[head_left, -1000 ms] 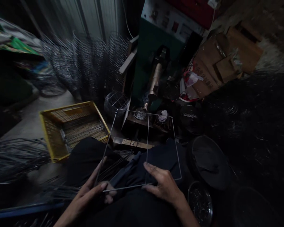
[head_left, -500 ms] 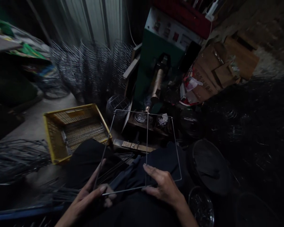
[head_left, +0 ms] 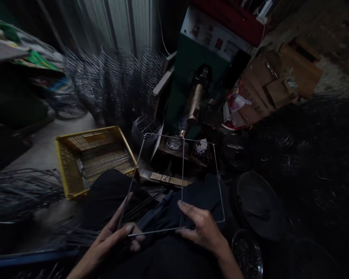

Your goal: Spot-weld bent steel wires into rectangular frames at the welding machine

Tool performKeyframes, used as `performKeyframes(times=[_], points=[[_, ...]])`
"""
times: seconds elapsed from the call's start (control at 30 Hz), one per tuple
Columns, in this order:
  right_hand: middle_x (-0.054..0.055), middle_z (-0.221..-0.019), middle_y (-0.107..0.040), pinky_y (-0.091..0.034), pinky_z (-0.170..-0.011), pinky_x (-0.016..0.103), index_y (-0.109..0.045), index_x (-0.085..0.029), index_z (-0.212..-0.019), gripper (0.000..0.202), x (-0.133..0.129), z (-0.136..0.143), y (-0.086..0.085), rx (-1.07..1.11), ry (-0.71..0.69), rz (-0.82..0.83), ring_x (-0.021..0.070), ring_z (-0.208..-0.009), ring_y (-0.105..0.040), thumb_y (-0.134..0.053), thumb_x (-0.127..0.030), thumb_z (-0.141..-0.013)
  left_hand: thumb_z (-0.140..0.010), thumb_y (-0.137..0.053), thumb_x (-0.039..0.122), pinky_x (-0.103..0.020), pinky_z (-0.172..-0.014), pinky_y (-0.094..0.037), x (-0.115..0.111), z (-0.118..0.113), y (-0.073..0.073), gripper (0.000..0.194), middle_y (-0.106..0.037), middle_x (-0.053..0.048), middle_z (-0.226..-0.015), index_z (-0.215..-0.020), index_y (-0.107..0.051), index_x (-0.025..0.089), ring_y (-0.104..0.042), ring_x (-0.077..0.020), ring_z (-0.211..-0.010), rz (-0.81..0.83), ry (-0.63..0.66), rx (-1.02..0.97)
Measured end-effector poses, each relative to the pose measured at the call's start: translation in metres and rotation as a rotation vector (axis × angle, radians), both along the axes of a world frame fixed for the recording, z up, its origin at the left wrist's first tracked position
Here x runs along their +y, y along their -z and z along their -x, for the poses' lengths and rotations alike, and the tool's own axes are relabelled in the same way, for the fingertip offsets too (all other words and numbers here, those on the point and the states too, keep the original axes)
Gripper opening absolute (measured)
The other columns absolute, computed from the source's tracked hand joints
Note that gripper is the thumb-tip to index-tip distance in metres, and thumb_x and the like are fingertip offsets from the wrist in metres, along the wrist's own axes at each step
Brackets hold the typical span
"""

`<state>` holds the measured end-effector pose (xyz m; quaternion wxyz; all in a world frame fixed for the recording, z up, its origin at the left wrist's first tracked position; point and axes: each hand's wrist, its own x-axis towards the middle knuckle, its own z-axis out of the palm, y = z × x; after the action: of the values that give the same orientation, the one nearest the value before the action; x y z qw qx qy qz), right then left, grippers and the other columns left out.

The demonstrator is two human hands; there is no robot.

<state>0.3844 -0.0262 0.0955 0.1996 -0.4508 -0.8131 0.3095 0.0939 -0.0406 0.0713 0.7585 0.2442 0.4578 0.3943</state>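
Observation:
A rectangular wire frame (head_left: 183, 166) with one wire down its middle is held out over my lap. My left hand (head_left: 114, 231) grips its near left corner between thumb and fingers. My right hand (head_left: 199, 224) pinches the near side where the middle wire meets it. The far side of the frame lies in view at the copper-coloured electrode (head_left: 182, 133) of a green machine (head_left: 178, 77); whether they touch I cannot tell. Below that electrode sits a small round dish (head_left: 173, 143) of shiny bits.
A yellow plastic crate (head_left: 88, 136) with metal rods stands at the left. Stacks of wire baskets (head_left: 104, 77) line the back wall. Cardboard boxes (head_left: 257, 85) lie at the right, and a round dark lidded container (head_left: 258, 203) is beside my right leg. Loose wire pieces (head_left: 20, 190) are piled at far left.
The whole view has shifted slightly. Both hands keep their hold on the wire frame, whose far side stays near the electrode.

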Motion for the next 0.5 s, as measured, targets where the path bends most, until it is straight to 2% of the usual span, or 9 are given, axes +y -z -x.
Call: performKeyframes(times=[0.23, 0.5], points=[[0.008, -0.147, -0.052, -0.045, -0.112, 0.033, -0.042, -0.023, -0.152, 0.085, 0.0034, 0.0006, -0.0021, -0.006, 0.017, 0.035, 0.0232, -0.132, -0.054, -0.083, -0.021, -0.077, -0.087, -0.067, 0.040, -0.029, -0.061, -0.050, 0.0040, 0.0024, 0.0077, 0.098, -0.069, -0.003, -0.073, -0.159, -0.001, 0.037, -0.065, -0.0206, -0.059, 0.008, -0.006, -0.012], [0.004, -0.149, -0.049, -0.044, -0.113, 0.033, -0.036, -0.030, -0.154, 0.087, -0.0016, 0.0005, 0.0059, 0.027, 0.040, 0.049, 0.0217, -0.134, -0.052, -0.080, -0.018, -0.081, -0.087, -0.067, 0.031, -0.027, -0.058, -0.051, 0.0023, -0.0022, 0.0022, 0.098, -0.069, -0.005, -0.073, -0.160, -0.002, 0.034, -0.063, -0.0194, -0.058, 0.015, -0.039, -0.025]])
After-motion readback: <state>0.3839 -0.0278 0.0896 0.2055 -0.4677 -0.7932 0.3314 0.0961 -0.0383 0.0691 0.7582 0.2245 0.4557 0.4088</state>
